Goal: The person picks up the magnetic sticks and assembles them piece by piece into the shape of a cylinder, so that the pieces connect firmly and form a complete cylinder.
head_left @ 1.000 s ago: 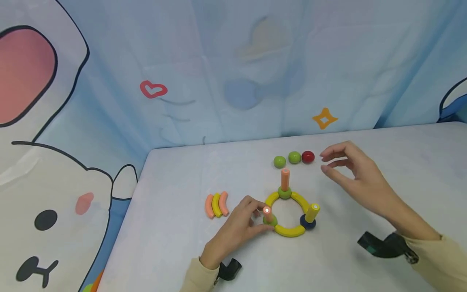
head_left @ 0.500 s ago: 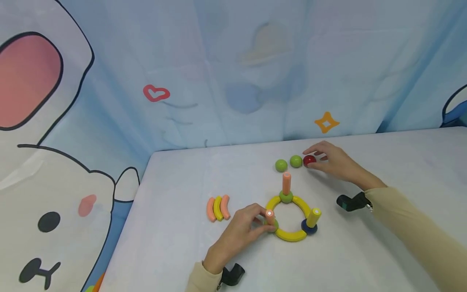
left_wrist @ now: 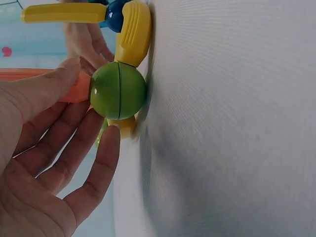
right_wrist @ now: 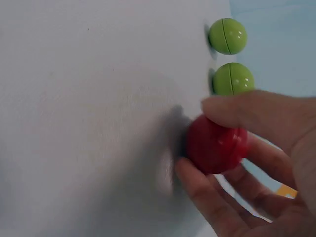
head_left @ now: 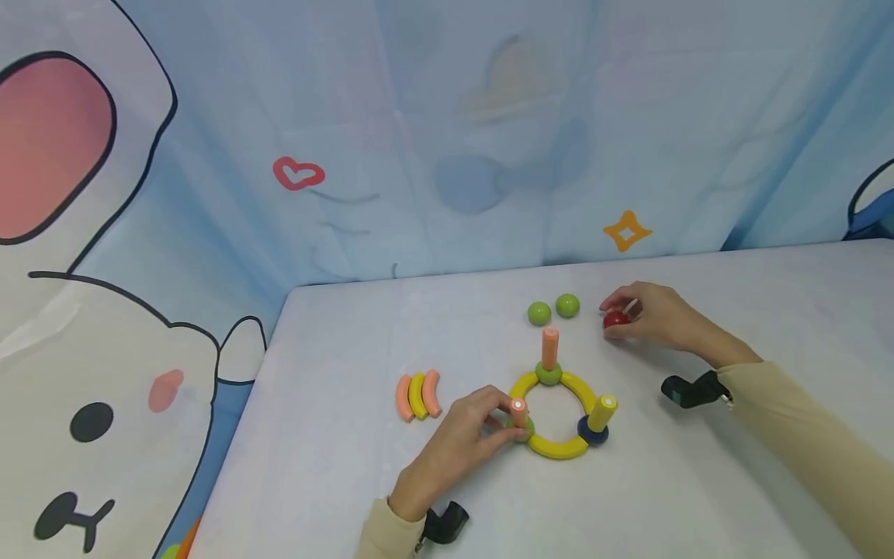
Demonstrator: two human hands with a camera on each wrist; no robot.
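My left hand [head_left: 457, 436] pinches an upright orange rod [left_wrist: 78, 89] between thumb and fingers. That rod stands in a green ball [left_wrist: 118, 91], one corner of a ring of curved yellow pieces [head_left: 556, 449]. Another orange rod [head_left: 550, 349] rises from the ring's far green ball [head_left: 549, 374], and a yellow rod [head_left: 601, 413] from its dark blue ball [head_left: 593, 432]. Behind the ring on the right, my right hand [head_left: 656, 317] grips a red ball [right_wrist: 216, 144] with thumb and fingertips, close to the table surface.
Two green balls, one at the left [head_left: 539, 314] and one at the right [head_left: 568, 305], lie behind the ring. Left of my left hand, two orange curved pieces [head_left: 432, 393] flank a yellow curved piece [head_left: 417, 396]. A blue curtain [head_left: 419, 155] hangs along the table's back edge.
My right hand has reached to the red ball, taken hold of it and drawn it right, away from the green balls. The left hand keeps its place on the orange rod.
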